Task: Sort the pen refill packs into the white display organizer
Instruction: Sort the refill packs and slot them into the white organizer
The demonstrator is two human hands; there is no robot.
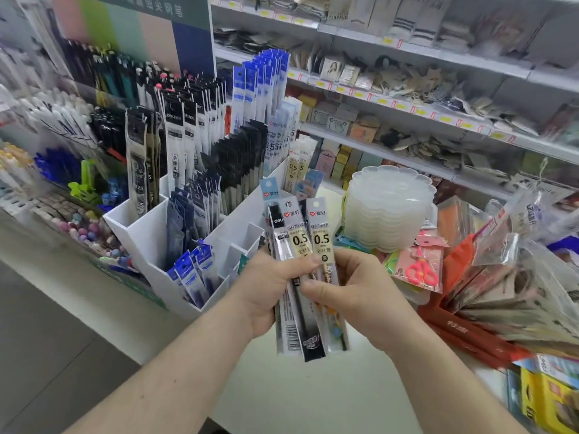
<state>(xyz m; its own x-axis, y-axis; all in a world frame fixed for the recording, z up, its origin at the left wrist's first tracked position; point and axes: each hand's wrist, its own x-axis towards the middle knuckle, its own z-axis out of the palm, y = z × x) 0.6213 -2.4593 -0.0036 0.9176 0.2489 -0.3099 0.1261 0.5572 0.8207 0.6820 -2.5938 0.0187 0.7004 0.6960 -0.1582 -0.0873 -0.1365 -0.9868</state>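
Both hands hold a fan of refill packs (308, 264) above the counter (282, 396): left hand (266, 289) clamped around them, right hand (351, 292) pinching one. The white organizer (150, 233), just left, is mostly filled; near compartments remain sparse.

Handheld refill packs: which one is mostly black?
The middle pack in the fan; the packs on either side are clear or white with 0.5 labels.

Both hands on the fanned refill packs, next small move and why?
Probably the right hand pulls the rightmost 0.5 pack free of the fan while the left hand holds the rest. Mixed pack types are bunched together, and the white organizer just left has matching 0.5 packs at its far end.
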